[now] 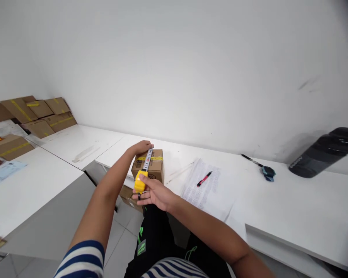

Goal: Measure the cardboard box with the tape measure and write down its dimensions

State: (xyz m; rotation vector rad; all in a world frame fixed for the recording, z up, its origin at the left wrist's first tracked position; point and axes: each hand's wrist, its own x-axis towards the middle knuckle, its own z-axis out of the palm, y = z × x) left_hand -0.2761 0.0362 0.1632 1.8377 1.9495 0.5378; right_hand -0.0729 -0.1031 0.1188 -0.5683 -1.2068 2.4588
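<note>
Here — left hand [141, 147]: fingers bent over the far top edge of the cardboard box [156, 170], holding the end of the tape blade [148, 159] down there.
Right hand [156, 193]: closed around the yellow tape measure [139, 184], at the near edge of the box.
Tape blade: stretched over the box top, between both hands.
Box: stands on the white surface [278, 204].
Right of the hands: papers [211, 193] with a red pen [203, 179] — well apart.

tape measure [140, 182] atop box [156, 170]; pen [204, 178] rightward

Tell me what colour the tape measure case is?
The tape measure case is bright yellow, seen in the head view.
</note>
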